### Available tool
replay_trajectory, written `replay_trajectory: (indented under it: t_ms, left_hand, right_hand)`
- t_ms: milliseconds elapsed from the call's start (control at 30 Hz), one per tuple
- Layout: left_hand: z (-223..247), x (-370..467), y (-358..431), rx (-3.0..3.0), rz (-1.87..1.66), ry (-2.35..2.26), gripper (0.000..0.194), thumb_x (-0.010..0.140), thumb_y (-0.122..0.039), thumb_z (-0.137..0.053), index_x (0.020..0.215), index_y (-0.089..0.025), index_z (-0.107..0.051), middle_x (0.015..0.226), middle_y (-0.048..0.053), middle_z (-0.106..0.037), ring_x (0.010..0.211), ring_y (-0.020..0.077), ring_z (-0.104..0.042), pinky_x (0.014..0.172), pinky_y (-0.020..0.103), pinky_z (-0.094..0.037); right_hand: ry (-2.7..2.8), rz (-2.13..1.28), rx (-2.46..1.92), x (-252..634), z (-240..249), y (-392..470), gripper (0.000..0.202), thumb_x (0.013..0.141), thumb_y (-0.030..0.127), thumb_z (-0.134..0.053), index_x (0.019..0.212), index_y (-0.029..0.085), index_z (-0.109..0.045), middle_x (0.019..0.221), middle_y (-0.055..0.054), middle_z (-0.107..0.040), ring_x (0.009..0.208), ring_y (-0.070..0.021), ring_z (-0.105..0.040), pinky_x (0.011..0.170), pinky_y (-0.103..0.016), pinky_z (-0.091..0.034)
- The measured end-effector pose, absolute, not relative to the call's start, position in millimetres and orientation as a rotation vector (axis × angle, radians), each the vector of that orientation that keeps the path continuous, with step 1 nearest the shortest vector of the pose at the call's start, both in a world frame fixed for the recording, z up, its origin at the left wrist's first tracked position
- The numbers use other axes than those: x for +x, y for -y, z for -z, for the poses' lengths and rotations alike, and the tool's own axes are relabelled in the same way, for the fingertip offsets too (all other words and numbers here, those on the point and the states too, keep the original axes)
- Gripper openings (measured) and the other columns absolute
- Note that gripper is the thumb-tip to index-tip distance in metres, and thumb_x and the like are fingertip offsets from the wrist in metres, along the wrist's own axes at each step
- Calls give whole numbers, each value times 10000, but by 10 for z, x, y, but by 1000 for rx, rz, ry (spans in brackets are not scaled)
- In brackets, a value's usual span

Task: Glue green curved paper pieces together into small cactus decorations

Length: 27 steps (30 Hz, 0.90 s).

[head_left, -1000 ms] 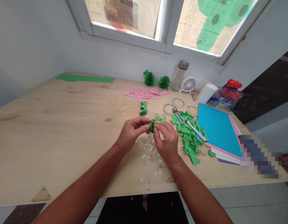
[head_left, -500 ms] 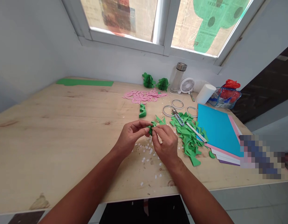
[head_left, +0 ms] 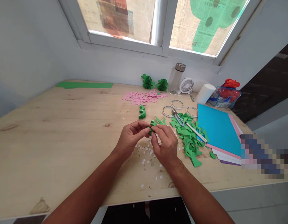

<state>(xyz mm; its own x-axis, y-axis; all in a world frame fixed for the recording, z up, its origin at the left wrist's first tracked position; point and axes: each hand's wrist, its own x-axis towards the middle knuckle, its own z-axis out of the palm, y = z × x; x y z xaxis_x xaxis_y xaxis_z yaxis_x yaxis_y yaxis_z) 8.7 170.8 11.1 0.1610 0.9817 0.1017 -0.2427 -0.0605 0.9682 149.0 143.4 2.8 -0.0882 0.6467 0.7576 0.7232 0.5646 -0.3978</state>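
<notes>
Between my two hands is a small green paper cutout (head_left: 153,123), made of several layers and partly hidden by my fingers. My left hand (head_left: 132,135) grips it from the left, thumb toward me. From the right, my right hand (head_left: 165,140) pinches its edge between thumb and forefinger. Just beyond my left fingers a stack of wavy green paper pieces (head_left: 142,112) lies on the wooden table (head_left: 64,140). Small white paper bits (head_left: 147,152) are scattered under my hands. A heap of green paper scraps (head_left: 190,143) lies to the right of my right hand.
On the scraps rest thread snips (head_left: 178,118) and a white pen (head_left: 196,132). Tape rolls (head_left: 177,104), pink cutouts (head_left: 144,97) and folded green paper shapes (head_left: 148,81) lie beyond. A glass bottle (head_left: 176,79), small fan (head_left: 186,85) and blue paper sheets (head_left: 217,129) are at right.
Both hands stay almost in place with the green paper cutout. My right fingers have shifted slightly along its edge, and the view has moved a little.
</notes>
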Motion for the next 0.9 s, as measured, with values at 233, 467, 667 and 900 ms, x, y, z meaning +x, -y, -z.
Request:
replay_trajectory:
  t_ms: [233,467,667,900]
  left_hand:
    - [-144,96,-1713,1085,-1369,-827,179,694,-236,-758,847,-157,-707,793,37,-707,716,156,-642,713,293,-534]
    - [-121,107,-1704,1088,-1361,-813,187,677,-227,-775,839,-169,-703,792,28,-708,689,152,-644,739,314,-543]
    - [-133,146,-1673,1123,-1360,-841,195,657,-232,-787,814,-160,-695,784,30,-696,711,163,-648,731,307,-547]
    - [-148,184,-1643,1184,-1343,-863,190,638,-204,-799,798,-169,-704,807,17,-683,779,151,-644,766,264,-533]
  right_hand:
    - [1511,-237,-1252,1516,-62,-1438,139,876,237,-496,819,186,-612,741,-35,-624,679,-168,-557,641,-302,-448]
    - [1243,-1003,-1087,1505,-66,-1520,216,834,370,-570,843,187,-685,747,-34,-684,709,-166,-594,603,-264,-444]
    - [1071,-1220,-983,1527,12,-1570,213,755,387,-670,857,205,-712,801,-52,-693,711,-160,-582,580,-252,-439]
    - [919,-1357,-923,1514,47,-1570,177,700,341,-733,830,220,-730,797,-26,-683,675,-129,-551,585,-235,-418]
